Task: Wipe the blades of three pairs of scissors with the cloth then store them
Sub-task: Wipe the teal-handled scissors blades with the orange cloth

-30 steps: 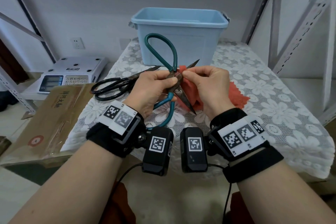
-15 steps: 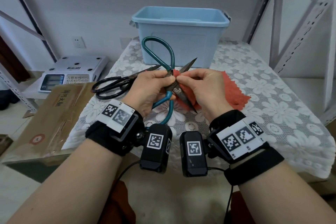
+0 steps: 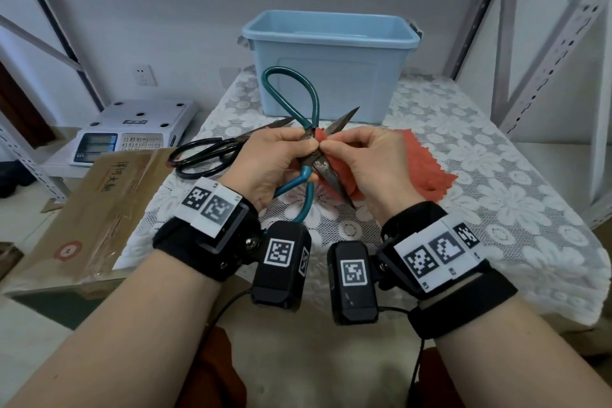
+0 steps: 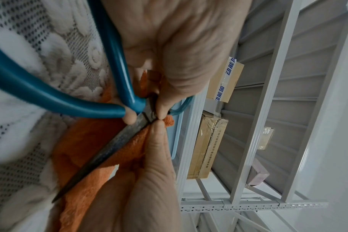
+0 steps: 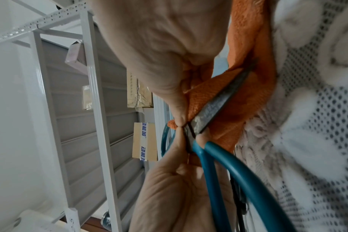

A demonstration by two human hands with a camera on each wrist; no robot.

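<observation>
Teal-handled scissors (image 3: 314,99) are held up over the table, their dark blades spread apart. My left hand (image 3: 306,142) grips them at the pivot, with one handle loop (image 4: 69,103) running under its palm. An orange-red cloth (image 3: 427,169) is pinched by my right hand (image 3: 328,147) and pressed against the lower blade (image 4: 109,150) right beside the pivot. The cloth (image 5: 248,47) hangs behind that blade (image 5: 218,103) and trails onto the table. Black scissors (image 3: 202,156) lie flat on the table to the left of my left hand.
A light blue bin (image 3: 331,76) stands open at the back of the lace-covered table (image 3: 496,175). Off the table's left edge are a white scale (image 3: 132,129) and a cardboard box (image 3: 92,209). Grey shelf uprights (image 3: 546,53) rise on the right.
My right hand has slid the cloth along the blade towards the pivot, where its fingertips now meet my left thumb. The scissors have shifted slightly up and left.
</observation>
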